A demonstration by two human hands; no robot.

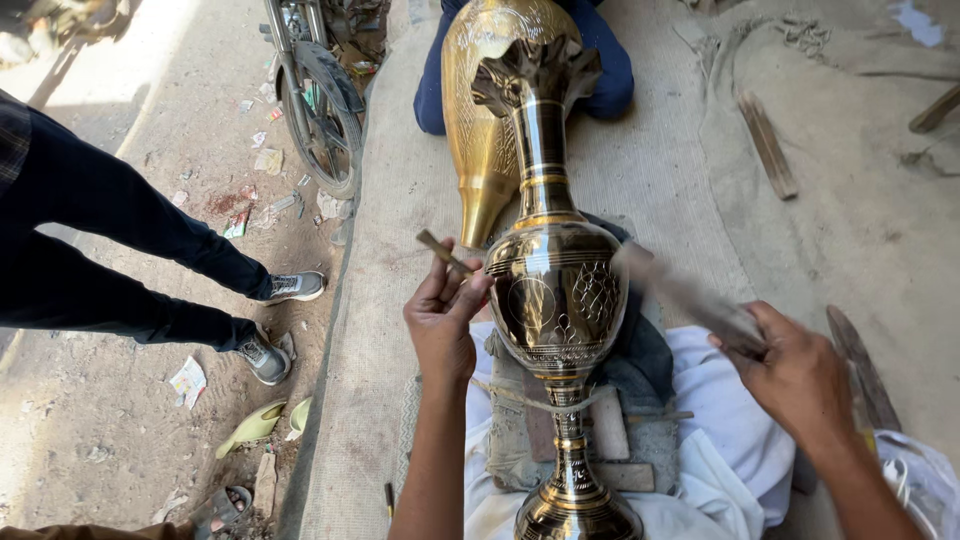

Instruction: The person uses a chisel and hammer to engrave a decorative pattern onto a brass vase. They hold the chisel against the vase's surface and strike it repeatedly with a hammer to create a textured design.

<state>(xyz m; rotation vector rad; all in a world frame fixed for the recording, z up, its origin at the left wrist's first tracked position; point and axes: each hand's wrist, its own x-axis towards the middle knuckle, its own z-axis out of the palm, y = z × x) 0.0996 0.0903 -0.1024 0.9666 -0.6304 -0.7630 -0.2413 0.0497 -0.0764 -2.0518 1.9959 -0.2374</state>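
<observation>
A tall polished brass vase (556, 300) with engraved patterns lies along my lap, its flared mouth pointing away from me. My left hand (443, 318) holds a short metal chisel (445, 253) with its tip against the left side of the vase's belly. My right hand (790, 372) grips a hammer (690, 300), blurred with motion, just right of the vase. The vase rests on a dark cloth (645, 350) and a wooden block (530, 420) over my white trousers.
A second golden engraved vase (480, 110) lies beyond, by a seated person in blue trousers (605, 70). A standing person's legs and grey shoes (270, 320) are at left. A motorcycle wheel (325, 110) stands on the littered dirt. Wooden sticks (768, 145) lie on sacking at right.
</observation>
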